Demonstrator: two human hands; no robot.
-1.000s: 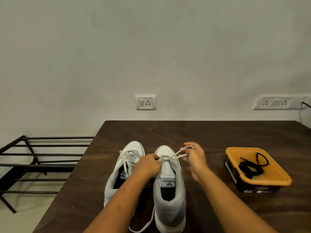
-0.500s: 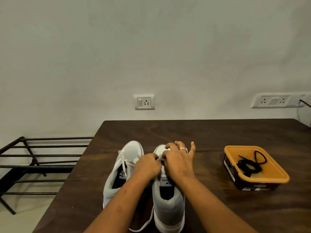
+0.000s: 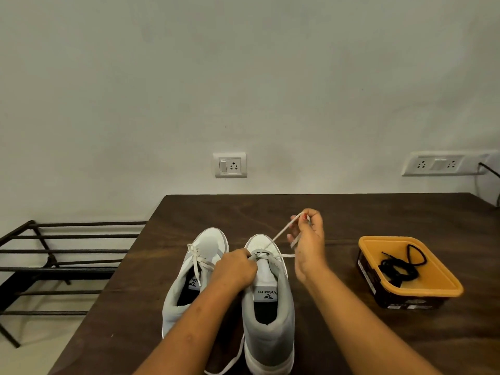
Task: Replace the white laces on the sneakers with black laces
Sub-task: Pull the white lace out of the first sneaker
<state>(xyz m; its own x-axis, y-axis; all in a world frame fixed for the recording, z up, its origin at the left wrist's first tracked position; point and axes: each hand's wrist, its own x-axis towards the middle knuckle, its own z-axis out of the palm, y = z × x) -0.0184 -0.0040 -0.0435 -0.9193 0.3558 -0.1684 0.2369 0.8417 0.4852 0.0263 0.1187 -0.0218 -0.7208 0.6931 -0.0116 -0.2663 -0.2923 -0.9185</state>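
Two grey and white sneakers stand side by side on the dark table, toes pointing away. The left sneaker keeps its white lace tied. My left hand presses on the left side of the right sneaker at its eyelets. My right hand is raised to the right of the toe, pinching the white lace, which runs taut from the eyelets up to my fingers. Black laces lie coiled in the orange tub.
The orange tub with dark sides sits at the right of the table. A black metal rack stands on the floor to the left. Two wall sockets are mounted above the table's far edge.
My right hand has left the shoe's tongue and moved up and to the right, pulling a length of white lace out of the eyelets. My left hand has stayed on the shoe.
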